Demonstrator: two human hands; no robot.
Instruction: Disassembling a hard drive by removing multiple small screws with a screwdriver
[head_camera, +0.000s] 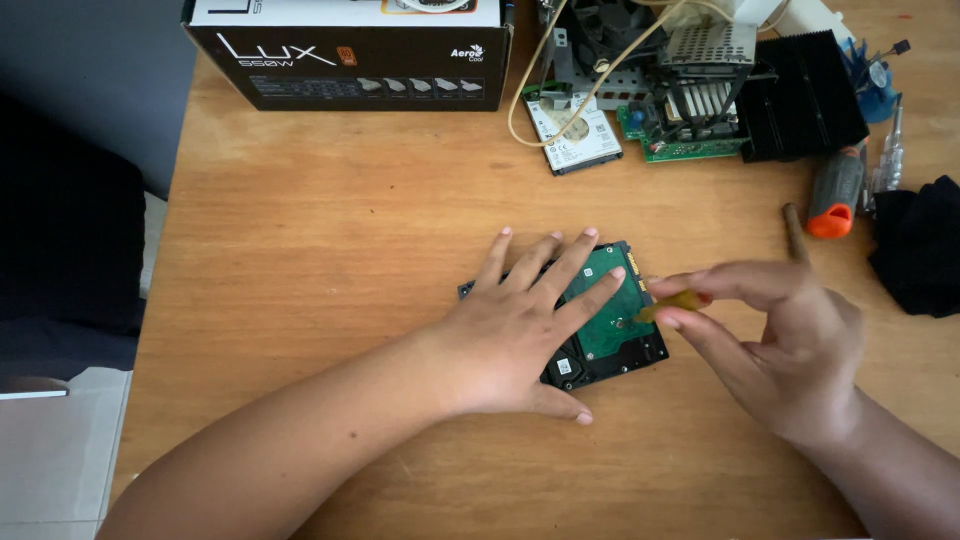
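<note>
The left hand (520, 330) lies flat, fingers spread, on the hard drive (610, 330), pinning it to the wooden table (330, 250). Just beside it, the right hand (790, 340) pinches a yellowish screwdriver (672, 303), its tip on the drive's green board under the left fingertips.

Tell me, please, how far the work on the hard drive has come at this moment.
Done: the hard drive lies on the wooden table with its green circuit board up. In hand: the left hand presses it flat while the right hand holds a small yellowish screwdriver at the board. Left: the board is not yet off the drive; its screws are too small to tell.
</note>
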